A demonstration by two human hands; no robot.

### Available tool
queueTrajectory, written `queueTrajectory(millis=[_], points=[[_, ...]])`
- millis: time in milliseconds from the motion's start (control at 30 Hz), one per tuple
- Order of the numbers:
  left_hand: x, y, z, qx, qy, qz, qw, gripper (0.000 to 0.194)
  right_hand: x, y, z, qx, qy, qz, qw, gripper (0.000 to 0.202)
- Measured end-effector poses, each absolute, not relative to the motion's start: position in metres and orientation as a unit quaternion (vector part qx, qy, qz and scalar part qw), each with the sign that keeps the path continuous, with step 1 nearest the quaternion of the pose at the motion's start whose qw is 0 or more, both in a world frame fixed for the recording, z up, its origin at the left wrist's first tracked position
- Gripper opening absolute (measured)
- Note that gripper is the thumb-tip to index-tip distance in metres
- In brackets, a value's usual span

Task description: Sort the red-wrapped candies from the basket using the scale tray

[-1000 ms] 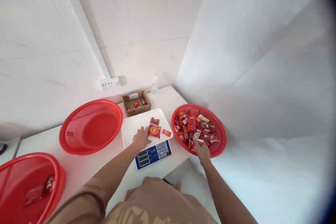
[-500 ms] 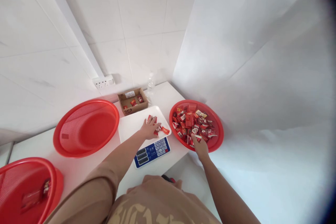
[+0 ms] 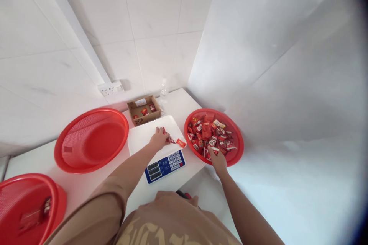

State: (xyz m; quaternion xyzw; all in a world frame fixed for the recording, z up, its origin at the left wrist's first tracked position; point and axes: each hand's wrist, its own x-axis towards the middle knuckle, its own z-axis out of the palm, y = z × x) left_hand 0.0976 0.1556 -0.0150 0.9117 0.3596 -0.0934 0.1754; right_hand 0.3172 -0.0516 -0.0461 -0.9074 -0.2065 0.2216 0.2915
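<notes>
Over the white pan (image 3: 143,138) of a blue-fronted scale (image 3: 165,166), my left hand (image 3: 158,139) is closed on a red candy packet (image 3: 169,138). An orange-red packet (image 3: 181,143) lies by the pan's right edge. To the right, a red basket (image 3: 240,141) holds many red wrapped candies (image 3: 207,132) and a yellowish one (image 3: 219,123). My right hand (image 3: 217,159) reaches over this basket's near rim, fingers closed around a small packet with a white strip (image 3: 214,148).
A cardboard box (image 3: 143,110) with several red packets stands behind the scale, beside a clear bottle (image 3: 164,90). Two more red baskets stand left: one bare inside (image 3: 92,139), the nearer one (image 3: 53,199) holding packets. Walls rise behind and right.
My left hand has shifted a little left on the pan, and its spread fingers have drawn together on the red packet. My right hand is nearly unmoved. The view has shifted slightly.
</notes>
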Motion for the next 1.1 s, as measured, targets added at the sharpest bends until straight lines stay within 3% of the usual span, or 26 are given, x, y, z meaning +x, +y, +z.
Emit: queueTrajectory(millis=[300, 1100], points=[[0.067, 0.164, -0.007, 0.903, 0.384, -0.029, 0.19, 0.025, 0.319, -0.05, -0.049, -0.918, -0.199, 0.218, 0.265, 0.068], [0.038, 0.196, -0.01, 0.73, 0.578, 0.06, 0.36, 0.027, 0.319, -0.05, -0.048, -0.913, -0.198, 0.236, 0.268, 0.067]])
